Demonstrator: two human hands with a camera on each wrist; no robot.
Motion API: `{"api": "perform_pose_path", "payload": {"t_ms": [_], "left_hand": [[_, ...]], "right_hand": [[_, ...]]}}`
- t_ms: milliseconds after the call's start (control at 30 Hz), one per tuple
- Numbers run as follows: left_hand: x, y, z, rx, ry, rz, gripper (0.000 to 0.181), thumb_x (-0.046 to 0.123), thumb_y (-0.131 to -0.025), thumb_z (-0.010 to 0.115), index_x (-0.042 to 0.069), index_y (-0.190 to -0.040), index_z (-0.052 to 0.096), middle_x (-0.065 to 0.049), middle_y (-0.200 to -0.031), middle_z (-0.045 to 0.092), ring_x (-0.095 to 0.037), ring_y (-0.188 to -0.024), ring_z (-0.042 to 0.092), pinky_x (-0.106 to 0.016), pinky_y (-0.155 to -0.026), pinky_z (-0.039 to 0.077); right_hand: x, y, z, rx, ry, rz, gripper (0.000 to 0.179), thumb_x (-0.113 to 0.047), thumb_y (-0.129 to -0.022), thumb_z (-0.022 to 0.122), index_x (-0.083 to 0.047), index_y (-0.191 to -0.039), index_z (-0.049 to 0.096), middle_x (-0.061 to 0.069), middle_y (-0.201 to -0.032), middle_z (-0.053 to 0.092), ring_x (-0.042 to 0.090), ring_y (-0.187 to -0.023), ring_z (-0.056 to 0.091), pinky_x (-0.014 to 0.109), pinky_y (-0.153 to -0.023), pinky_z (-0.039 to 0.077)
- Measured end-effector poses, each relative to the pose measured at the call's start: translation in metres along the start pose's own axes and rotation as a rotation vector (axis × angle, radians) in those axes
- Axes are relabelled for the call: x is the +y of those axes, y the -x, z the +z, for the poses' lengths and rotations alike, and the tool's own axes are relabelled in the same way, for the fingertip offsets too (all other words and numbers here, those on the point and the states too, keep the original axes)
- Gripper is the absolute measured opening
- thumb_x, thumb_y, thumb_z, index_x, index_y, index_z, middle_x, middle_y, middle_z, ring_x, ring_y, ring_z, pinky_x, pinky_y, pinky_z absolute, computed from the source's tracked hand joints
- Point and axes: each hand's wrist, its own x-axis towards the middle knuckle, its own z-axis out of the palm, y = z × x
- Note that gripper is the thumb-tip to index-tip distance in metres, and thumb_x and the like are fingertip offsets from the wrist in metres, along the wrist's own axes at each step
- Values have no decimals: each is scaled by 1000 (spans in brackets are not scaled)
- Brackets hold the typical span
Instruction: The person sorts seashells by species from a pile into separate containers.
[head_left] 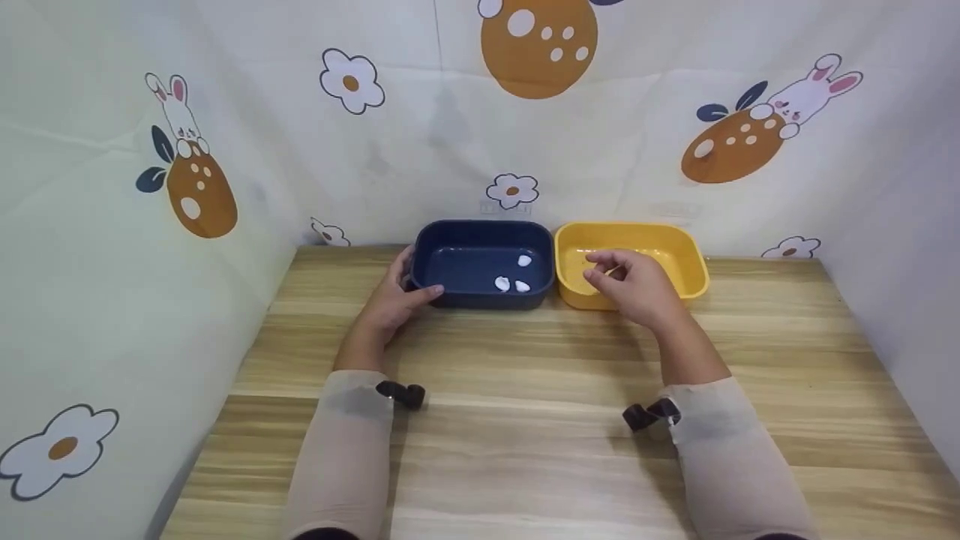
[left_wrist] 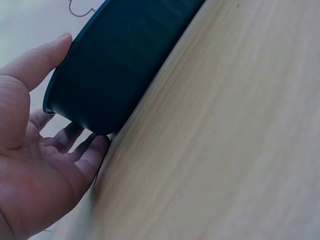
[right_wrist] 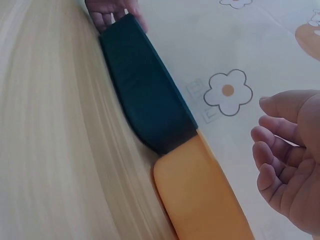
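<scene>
In the head view my left hand [head_left: 394, 300] grips the left end of a dark blue plastic bin [head_left: 484, 301], thumb at the front rim and fingers along the outer side. The left wrist view shows that thumb [left_wrist: 52, 52] against the bin's wall [left_wrist: 125, 60], with the fingertips low at its corner near the tabletop. Three small white pieces [head_left: 523, 286] lie on the right side of the bin's floor. Over a yellow plastic bin [head_left: 686, 259] hovers my right hand [head_left: 637, 289]. Its fingers are loosely curled, thumb apart from them in the right wrist view, with nothing visible between.
The two bins stand side by side at the back of a wood-grain table [head_left: 517, 420], close to a pale curtain [head_left: 420, 135] printed with rabbits and flowers. More of this printed cloth hangs at the left. Black wrist cameras [head_left: 409, 395] stick out from both sleeves.
</scene>
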Motion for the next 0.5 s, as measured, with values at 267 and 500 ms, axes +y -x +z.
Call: {"api": "perform_pose_path", "payload": {"t_ms": [267,500], "left_hand": [[5,0,1,28,-11,-35,96,25,-95,81,25,-172,23,-9,-178,27,-29,-167,23,-44,-135,27],[28,12,15,219,-449,94,81,50,-105,61,18,-170,27,-13,-178,21,-37,-165,24,-57,-134,24]], "right_hand": [[4,-3,-3,6,-27,6,43,-37,-102,73,-10,-135,73,9,-111,68,24,-92,63,19,-71,57],[2,-1,-2,13,36,35,42,-42,-105,67,-13,-136,71,9,-124,68,27,-111,62,30,-86,58]]}}
